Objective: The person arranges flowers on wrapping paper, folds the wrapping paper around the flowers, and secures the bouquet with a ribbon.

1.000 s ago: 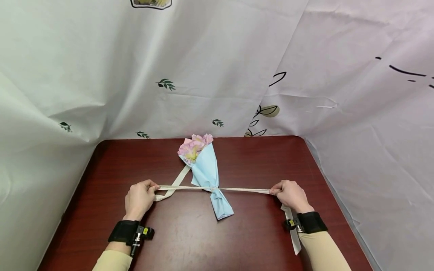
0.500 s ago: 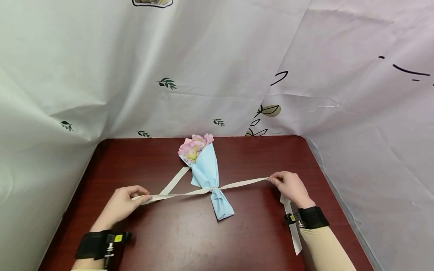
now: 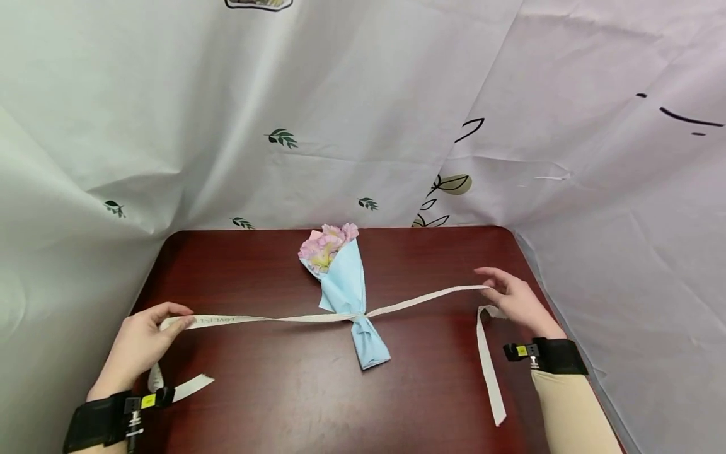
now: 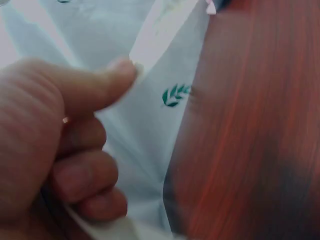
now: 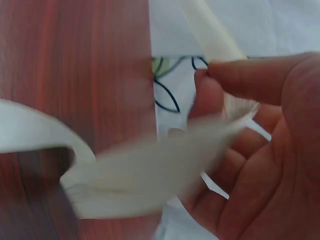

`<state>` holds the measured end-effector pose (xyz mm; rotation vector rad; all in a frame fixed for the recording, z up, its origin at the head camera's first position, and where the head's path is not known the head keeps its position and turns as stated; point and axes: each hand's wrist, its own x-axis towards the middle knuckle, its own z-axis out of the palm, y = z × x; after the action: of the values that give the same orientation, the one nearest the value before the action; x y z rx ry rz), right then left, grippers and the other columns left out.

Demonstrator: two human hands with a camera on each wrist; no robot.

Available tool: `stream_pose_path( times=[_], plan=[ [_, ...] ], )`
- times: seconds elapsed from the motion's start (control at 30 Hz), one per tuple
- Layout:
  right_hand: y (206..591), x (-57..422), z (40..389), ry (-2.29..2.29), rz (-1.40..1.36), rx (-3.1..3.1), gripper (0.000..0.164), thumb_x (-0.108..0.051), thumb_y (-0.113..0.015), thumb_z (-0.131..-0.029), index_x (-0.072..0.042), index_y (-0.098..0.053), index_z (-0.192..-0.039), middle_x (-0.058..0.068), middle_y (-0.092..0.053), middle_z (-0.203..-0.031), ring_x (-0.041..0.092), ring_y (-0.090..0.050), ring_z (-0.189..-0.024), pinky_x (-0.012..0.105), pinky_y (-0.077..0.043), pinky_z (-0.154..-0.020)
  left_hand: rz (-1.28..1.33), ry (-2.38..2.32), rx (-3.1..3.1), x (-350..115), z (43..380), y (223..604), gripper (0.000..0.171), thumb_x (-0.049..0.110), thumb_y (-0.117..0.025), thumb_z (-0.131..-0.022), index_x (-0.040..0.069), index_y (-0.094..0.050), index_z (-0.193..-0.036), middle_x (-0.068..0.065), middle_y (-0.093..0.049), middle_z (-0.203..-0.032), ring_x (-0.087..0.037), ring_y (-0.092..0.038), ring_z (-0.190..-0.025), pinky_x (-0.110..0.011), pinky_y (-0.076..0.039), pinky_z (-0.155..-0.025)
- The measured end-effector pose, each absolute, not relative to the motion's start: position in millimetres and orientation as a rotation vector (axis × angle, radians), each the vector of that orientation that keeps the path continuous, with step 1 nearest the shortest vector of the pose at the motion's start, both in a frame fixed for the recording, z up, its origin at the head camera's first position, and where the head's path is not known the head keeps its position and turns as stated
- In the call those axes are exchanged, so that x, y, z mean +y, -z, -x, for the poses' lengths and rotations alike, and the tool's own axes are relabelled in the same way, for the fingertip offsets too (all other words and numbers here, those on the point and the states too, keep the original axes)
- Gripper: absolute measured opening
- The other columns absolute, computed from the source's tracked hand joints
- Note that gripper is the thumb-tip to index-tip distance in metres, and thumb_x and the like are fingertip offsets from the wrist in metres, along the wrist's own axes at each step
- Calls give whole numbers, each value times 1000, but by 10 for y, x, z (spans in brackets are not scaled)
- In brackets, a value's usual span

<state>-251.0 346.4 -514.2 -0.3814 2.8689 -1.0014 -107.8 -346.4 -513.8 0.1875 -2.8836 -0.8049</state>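
Observation:
A small bouquet of pink flowers (image 3: 326,248) in light blue wrapping paper (image 3: 345,284) lies on the table. A cream ribbon (image 3: 317,318) crosses its narrow waist, where a knot seems to sit. My left hand (image 3: 142,337) pinches the ribbon's left part, which bears faint printed letters; its loose end droops below the hand. At the right, my right hand (image 3: 516,302) holds the other part between thumb and a fingertip, its forefinger raised in the head view. A loose tail (image 5: 135,175) hangs from that hand, blurred in the right wrist view.
The dark red wooden table (image 3: 272,403) has rounded far corners. A pale cloth (image 3: 363,113) with leaf prints hangs behind it and along both sides. Each wrist wears a black strap with a small camera.
Both hands have moved apart, the left one farther out to the left and nearer the body. The ribbon's left tail has come away from beside the flowers. The bouquet has stayed put.

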Motion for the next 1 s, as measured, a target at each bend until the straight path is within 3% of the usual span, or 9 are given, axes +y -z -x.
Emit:
stream_pose_path(
  times=[0.07, 0.13, 0.17, 0.23, 0.3, 0.4, 0.7, 0.83, 1.0],
  plan=[
    [5121, 3555, 2497, 953, 307, 2933, 36, -24, -57, -99, -24, -55, -136, 5, -63, -101, 13, -55, -70, 26, -41, -57, -232, 750, -2892, -3484, 1079, 5171, 24, 47, -60, -95, 26, -68, -103, 1, -50, -58, -8, -26, -47, -30, -20, -44],
    [5091, 3625, 2475, 903, 226, 2993, 36, -22, -53, -100, -20, -54, -136, 8, -63, -104, 18, -56, -75, 29, -42, -59, -265, 694, -2894, -3477, 1084, 5214, 27, 48, -60, -95, 24, -69, -104, 2, -43, -55, -11, -29, -47, -30, -21, -44],
    [5080, 3650, 2465, 870, 193, 3020, 38, -21, -52, -100, -18, -53, -138, 11, -63, -109, 22, -56, -78, 31, -42, -62, -264, 657, -2883, -3459, 1089, 5237, 27, 46, -62, -94, 23, -69, -105, 1, -47, -58, -12, -34, -49, -30, -23, -46],
    [5072, 3664, 2454, 809, 173, 3062, 44, -16, -54, -97, -14, -50, -141, 18, -59, -122, 31, -57, -93, 41, -45, -72, -229, 621, -2836, -3390, 1116, 5289, 29, 39, -70, -90, 17, -69, -109, -7, -57, -73, -23, -48, -61, -38, -34, -52],
    [5089, 3619, 2455, 773, 214, 3084, 54, -11, -60, -91, -11, -47, -144, 25, -52, -133, 43, -53, -108, 54, -45, -82, -157, 606, -2753, -3281, 1163, 5344, 36, 30, -78, -82, 13, -69, -113, -13, -62, -97, -34, -55, -85, -48, -39, -66],
    [5160, 3417, 2465, 769, 343, 3089, 68, -11, -71, -83, -11, -46, -146, 29, -41, -144, 51, -38, -130, 66, -34, -99, 20, 624, -2638, -3021, 1280, 5412, 52, 19, -85, -72, 8, -66, -119, -19, -56, -126, -43, -48, -116, -60, -34, -82],
    [5433, 2279, 2379, 798, 884, 2900, 54, -18, -76, -83, -17, -60, -134, 12, -55, -138, 37, -40, -138, 55, -36, -110, 460, 641, -2749, -2009, 1589, 5714, 47, 27, -84, -75, 19, -67, -119, -1, -65, -120, -26, -53, -124, -54, -43, -91],
    [5566, 1889, 2335, 781, 1010, 2827, 50, -20, -74, -86, -19, -60, -134, 4, -58, -134, 25, -49, -132, 46, -43, -107, 439, 584, -2740, -1826, 1623, 5844, 31, 19, -84, -75, 20, -73, -104, 4, -70, -105, -21, -60, -111, -48, -44, -85],
    [5706, 1687, 2259, 769, 896, 2840, 42, -20, -71, -88, -22, -64, -129, -7, -65, -124, 13, -58, -120, 38, -49, -100, 313, 560, -2734, -1761, 1585, 5919, 10, 18, -78, -82, 20, -74, -91, 3, -71, -93, -20, -63, -95, -43, -44, -77]
  ],
)
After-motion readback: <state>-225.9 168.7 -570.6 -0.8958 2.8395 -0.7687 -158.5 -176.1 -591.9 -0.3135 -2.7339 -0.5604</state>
